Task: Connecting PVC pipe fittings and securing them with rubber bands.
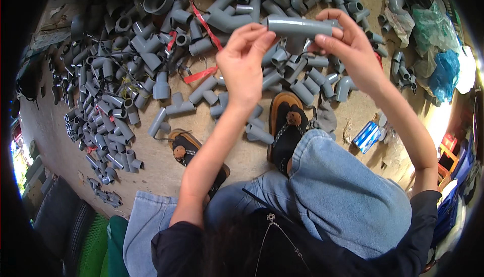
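Observation:
A grey plastic pipe tee (pixel 297 26) is held up level in front of me, above the pile on the floor. My left hand (pixel 243 67) pinches its left end between thumb and fingertips. Around the right end, my right hand (pixel 351 47) is closed, with the thumb in front and the fingers behind. The tee's branch seems to point down and away, partly lost among the fittings behind it. Beneath both hands lie many loose grey pipe fittings (pixel 301 93), among them tees, elbows and sockets.
Grey fittings spread far to the left (pixel 116 125). A red strap (pixel 197 17) runs among them. My sandals (pixel 285 125) stand on the concrete floor (pixel 156 163). To the right are a blue-and-white packet (pixel 367 136), a green plastic bag (pixel 431 27) and a blue plastic bag (pixel 445 75).

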